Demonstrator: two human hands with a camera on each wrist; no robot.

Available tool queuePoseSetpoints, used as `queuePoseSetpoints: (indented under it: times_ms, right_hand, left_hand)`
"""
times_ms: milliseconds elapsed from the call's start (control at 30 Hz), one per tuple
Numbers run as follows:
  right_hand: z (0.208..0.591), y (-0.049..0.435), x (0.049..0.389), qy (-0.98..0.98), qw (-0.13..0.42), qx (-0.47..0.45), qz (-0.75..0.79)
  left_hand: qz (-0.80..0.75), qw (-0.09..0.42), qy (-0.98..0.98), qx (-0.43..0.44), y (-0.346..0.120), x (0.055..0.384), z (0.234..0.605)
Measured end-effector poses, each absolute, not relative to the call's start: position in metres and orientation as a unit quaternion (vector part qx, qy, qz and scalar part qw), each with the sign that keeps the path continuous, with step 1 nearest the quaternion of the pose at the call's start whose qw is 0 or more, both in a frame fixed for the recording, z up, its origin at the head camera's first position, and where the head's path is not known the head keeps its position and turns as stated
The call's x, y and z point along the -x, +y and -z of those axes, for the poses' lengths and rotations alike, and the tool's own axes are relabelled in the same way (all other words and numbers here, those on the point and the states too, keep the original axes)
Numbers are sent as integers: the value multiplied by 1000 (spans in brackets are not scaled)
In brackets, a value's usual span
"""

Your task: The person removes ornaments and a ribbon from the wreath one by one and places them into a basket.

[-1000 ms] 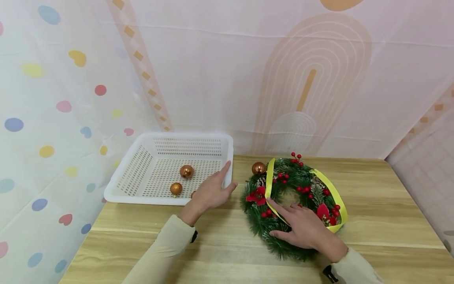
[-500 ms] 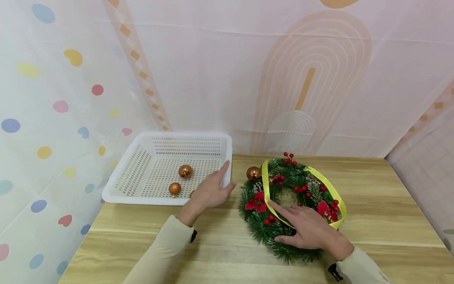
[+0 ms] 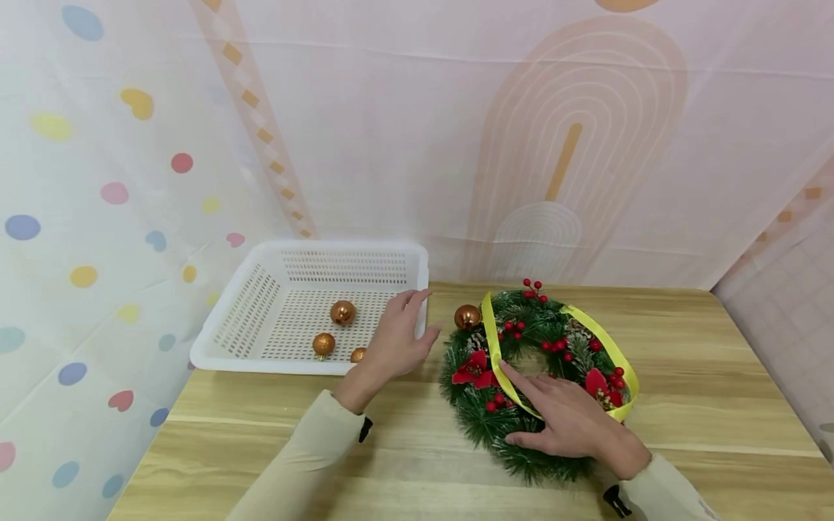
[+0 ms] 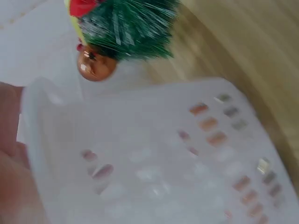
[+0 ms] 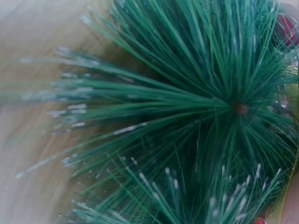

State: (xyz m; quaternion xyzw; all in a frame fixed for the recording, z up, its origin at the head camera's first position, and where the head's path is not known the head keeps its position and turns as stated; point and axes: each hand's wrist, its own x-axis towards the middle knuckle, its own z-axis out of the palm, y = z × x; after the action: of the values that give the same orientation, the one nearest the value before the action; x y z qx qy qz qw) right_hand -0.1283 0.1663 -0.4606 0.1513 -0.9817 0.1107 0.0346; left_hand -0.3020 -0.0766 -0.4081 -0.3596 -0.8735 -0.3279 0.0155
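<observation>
My right hand (image 3: pixel 570 416) lies over the near right part of a green Christmas wreath (image 3: pixel 478 420), its index finger stretched out to a yellow ribbon (image 3: pixel 493 329) that loops across. Red poinsettias, red berries and pine cones decorate the wreath. A shiny copper bauble (image 3: pixel 467 316) sits at its upper left edge. My left hand (image 3: pixel 394 340) is over the right rim of a white plastic basket (image 3: pixel 224 311), fingers slightly bent and thumb out to the right. In the left wrist view, part of that hand (image 4: pixel 16 186) shows beside the blurred basket wall (image 4: pixel 140 140). Green bristles fill most of the right wrist view.
Inside the basket lie a shiny copper bauble (image 3: pixel 342 312), a glittery one (image 3: pixel 323 345) and a third (image 3: pixel 357 354) partly hidden by the rim. Everything stands on a wood-grain table (image 3: pixel 704 405). A patterned cloth backdrop (image 3: pixel 391 145) rises behind, with a dotted one (image 3: pixel 85 239) at left.
The wreath has turned slightly counterclockwise under my right hand, its bauble shifting left and nearer. My left fingers, stretched straight earlier, are now bent at the basket rim.
</observation>
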Motion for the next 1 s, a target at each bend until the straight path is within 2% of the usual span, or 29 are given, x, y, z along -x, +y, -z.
queuePoseSetpoints:
  times_ms: [100, 367, 633, 1000]
  right_hand:
    - [461, 166, 129, -981, 40, -155, -112]
    - [460, 165, 129, -978, 46, -164, -118]
    - [460, 165, 130, -978, 39, -159, -129]
    - [459, 167, 129, -979, 33, -154, -132]
  left_hand:
    - [355, 10, -860, 366, -65, 297, 400]
    - [394, -59, -834, 382, -33, 291, 392]
    - [423, -126, -832, 335, -17, 289, 400]
    - [514, -124, -820, 219, -2, 281, 414]
